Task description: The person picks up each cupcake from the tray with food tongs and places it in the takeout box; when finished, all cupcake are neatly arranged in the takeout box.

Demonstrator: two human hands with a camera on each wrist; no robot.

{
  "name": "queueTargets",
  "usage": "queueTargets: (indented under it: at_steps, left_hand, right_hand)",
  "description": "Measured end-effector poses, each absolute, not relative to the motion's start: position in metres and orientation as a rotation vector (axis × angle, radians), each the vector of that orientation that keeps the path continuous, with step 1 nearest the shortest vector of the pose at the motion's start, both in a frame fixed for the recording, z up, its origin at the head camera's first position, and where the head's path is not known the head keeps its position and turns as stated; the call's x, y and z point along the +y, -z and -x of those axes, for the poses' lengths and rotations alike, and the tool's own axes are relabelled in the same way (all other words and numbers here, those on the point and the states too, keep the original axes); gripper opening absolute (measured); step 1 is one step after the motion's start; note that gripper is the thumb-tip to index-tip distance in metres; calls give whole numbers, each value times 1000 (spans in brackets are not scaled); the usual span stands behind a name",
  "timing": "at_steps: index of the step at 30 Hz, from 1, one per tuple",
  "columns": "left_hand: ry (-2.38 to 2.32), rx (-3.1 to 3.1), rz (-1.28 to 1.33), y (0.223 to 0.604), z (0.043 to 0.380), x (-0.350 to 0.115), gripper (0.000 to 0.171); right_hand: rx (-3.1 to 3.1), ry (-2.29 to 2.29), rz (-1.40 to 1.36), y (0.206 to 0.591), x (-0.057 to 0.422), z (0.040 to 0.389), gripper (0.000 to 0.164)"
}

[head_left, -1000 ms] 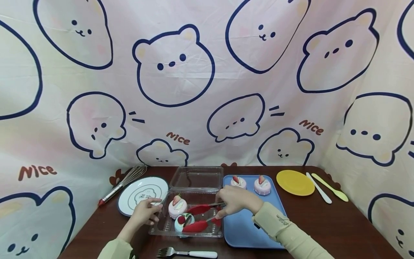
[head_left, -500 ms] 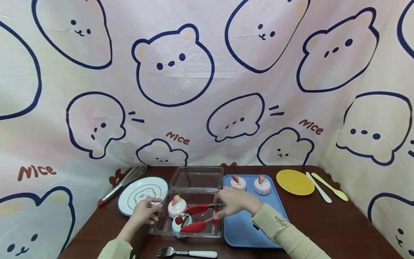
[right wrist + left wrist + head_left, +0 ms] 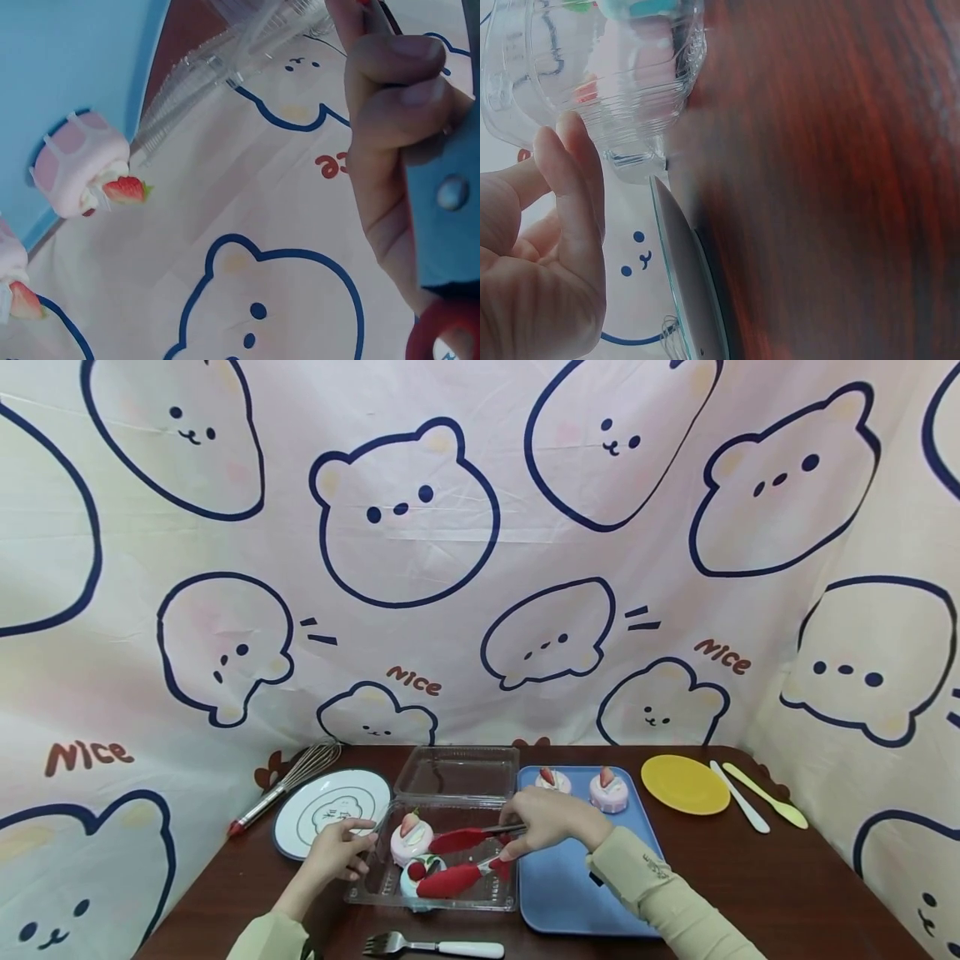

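Note:
My right hand (image 3: 551, 818) grips a pair of tongs with red tips (image 3: 450, 882) and metal arms. In the right wrist view the curled fingers (image 3: 397, 112) hold the tongs' metal handle (image 3: 442, 225), which has a red loop at its end. The tips reach into a clear plastic box (image 3: 480, 902), close about a light-blue cake (image 3: 409, 887) topped with a red berry. Behind it in the box stands a pink strawberry cake (image 3: 407, 850). My left hand (image 3: 337, 852) is at the box's left side, its loosely bent fingertips (image 3: 571, 124) right at the clear wall.
A blue tray (image 3: 562, 893) right of the box bears two pink strawberry cakes (image 3: 609, 797). A white plate (image 3: 300, 810) and whisk (image 3: 300, 768) lie left, a fork (image 3: 457, 949) in front. A yellow plate (image 3: 686, 785), white knife (image 3: 742, 797) and yellow spoon (image 3: 765, 793) lie right.
The blue cake has shifted slightly left in the box, and the tongs' tips have edged left with it. My left hand stays in place at the box.

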State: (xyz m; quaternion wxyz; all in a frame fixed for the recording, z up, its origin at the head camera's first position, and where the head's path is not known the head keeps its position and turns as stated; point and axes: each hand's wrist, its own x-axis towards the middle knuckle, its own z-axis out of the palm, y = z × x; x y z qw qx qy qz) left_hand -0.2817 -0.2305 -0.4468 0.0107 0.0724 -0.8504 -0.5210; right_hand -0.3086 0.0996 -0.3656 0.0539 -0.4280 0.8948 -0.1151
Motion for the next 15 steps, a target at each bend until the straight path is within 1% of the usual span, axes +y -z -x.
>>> queueTargets:
  at_steps: [8,15]
  left_hand:
    - [1617,-2657,-217,445,281,-230,31]
    - [1634,-2655,-215,445,282,-230,32]
  right_hand:
    - [2724,348,1270,364,103,305,39]
    - [2726,364,1277,367,106,305,39]
